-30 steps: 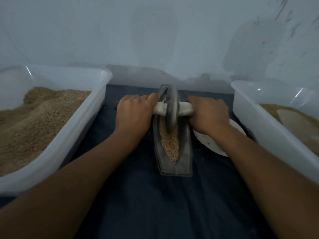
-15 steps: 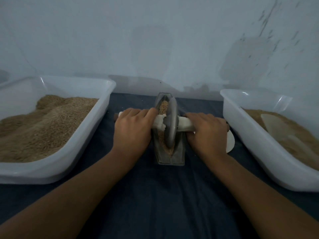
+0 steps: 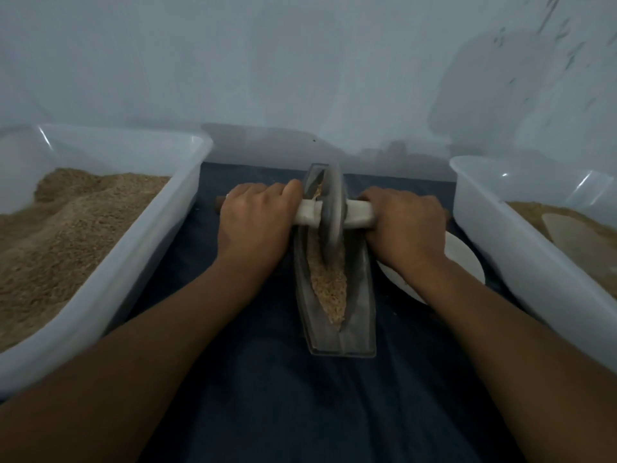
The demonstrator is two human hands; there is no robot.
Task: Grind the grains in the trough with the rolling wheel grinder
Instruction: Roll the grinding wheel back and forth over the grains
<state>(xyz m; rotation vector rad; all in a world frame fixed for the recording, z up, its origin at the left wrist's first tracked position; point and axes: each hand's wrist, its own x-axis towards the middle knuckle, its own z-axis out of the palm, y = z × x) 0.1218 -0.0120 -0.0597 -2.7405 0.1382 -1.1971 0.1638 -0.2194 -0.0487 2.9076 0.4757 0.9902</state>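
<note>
Grains [image 3: 329, 285] heaped toward six o'clock in trough [image 3: 359, 315]; left hand [image 3: 257, 222], right hand [image 3: 405, 228] curled round wheel grinder [image 3: 330, 215] axle; risked spilling grains if tilted

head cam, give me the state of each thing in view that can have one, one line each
left hand: gripping the axle's left end
right hand: gripping the axle's right end
wheel: upright in the trough, toward its far end
trough: holds grains, lying on the dark cloth
left tub: heaped with grain
right tub: partly filled, a pale scoop lying in it
white plate: partly hidden under the right wrist
</note>
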